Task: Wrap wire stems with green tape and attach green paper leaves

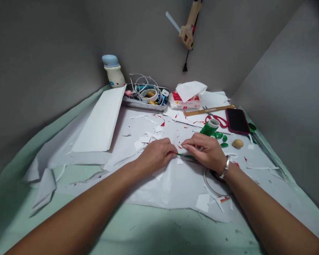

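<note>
The left hand (156,154) and right hand (206,152) pinch a thin green strip (186,156).
Their fingers (170,147) press close together. The strip sits over white paper (175,187), near a roll of green tape (209,127) and green leaves (220,139).

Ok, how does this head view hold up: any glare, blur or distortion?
Head view: wide-angle distortion makes the grey walls lean outward; lighting is soft, without visible glare; a soft shadow darkens the pale green mat at bottom; the left hand and right hand look sharp, with no motion blur.
</note>
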The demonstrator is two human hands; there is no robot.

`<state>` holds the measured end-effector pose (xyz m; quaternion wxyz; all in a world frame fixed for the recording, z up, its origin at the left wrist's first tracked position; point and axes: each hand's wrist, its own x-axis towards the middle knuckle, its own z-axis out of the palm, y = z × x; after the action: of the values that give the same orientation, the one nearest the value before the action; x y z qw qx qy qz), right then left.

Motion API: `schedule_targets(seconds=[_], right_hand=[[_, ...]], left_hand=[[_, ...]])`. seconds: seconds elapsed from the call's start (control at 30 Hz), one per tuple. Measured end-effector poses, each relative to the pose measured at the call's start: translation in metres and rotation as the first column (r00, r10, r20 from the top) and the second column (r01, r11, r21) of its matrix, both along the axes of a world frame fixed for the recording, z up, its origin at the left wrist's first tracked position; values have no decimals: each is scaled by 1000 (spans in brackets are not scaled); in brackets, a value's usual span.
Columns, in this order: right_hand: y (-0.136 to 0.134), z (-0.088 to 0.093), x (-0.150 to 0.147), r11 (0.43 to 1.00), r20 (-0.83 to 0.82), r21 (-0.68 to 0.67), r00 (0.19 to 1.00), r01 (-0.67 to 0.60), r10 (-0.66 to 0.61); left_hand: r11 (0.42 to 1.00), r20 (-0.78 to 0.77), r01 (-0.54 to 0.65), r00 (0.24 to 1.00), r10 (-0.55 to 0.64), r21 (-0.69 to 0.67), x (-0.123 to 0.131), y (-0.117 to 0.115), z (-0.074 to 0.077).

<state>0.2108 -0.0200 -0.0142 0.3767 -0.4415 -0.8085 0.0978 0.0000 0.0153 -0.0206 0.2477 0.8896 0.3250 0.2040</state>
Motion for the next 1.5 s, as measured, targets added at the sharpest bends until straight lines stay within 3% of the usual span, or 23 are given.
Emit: schedule_targets(seconds=[0.1, 0.17, 0.3, 0.4, 0.5, 0.6, 0.7, 0.8, 0.9, 0.97, 1.1, 1.23, 1.37, 1.5], right_hand=[[5, -3, 7, 996, -96, -77, 994, 43, -50], [8, -6, 8, 992, -123, -110, 990, 54, -67], [7, -12, 1, 989, -79, -143, 996, 26, -38], [3, -13, -10, 993, 54, -106, 997, -54, 60], [-2, -11, -16, 992, 167, -17, 978, -126, 127], [-4, -6, -14, 989, 128, 72, 985, -130, 120], [-4, -1, -8, 993, 56, 98, 996, -72, 67], [0, -1, 0, 999, -31, 42, 999, -5, 6], [5, -5, 6, 998, -105, -36, 993, 42, -46], [7, -8, 7, 996, -105, -84, 993, 36, -45], [5, -12, -2, 991, 13, -130, 1000, -26, 28], [-3, -11, -15, 989, 180, -71, 973, -131, 142], [-7, -5, -15, 990, 143, 47, 982, -131, 123], [-3, -1, -5, 1000, -16, 21, 1000, -3, 4]], left_hand=[[985, 72, 122, 991, -114, -122, 1, -2, 5], [964, 181, 116, 981, -74, -238, 1, -3, 9], [935, 337, -41, 926, 168, -352, -1, 1, 12], [930, 341, -193, 891, 300, -312, -1, 4, 9], [929, 274, -311, 892, 359, -203, -1, 5, 5], [950, 174, -306, 934, 312, -61, 0, 4, 1], [980, 54, -195, 980, 193, 29, 0, 2, -1], [1000, 27, 10, 1000, -9, -13, 1, 0, 1], [975, 181, 148, 976, -118, -165, 1, -3, 5], [960, 300, 116, 953, -36, -256, 1, -3, 8], [926, 391, -114, 883, 260, -360, -1, 3, 9], [910, 297, -326, 869, 395, -255, -1, 7, 4], [951, 142, -307, 940, 309, -38, 0, 4, 1], [998, 35, -50, 998, 51, -24, 0, -1, 2]])
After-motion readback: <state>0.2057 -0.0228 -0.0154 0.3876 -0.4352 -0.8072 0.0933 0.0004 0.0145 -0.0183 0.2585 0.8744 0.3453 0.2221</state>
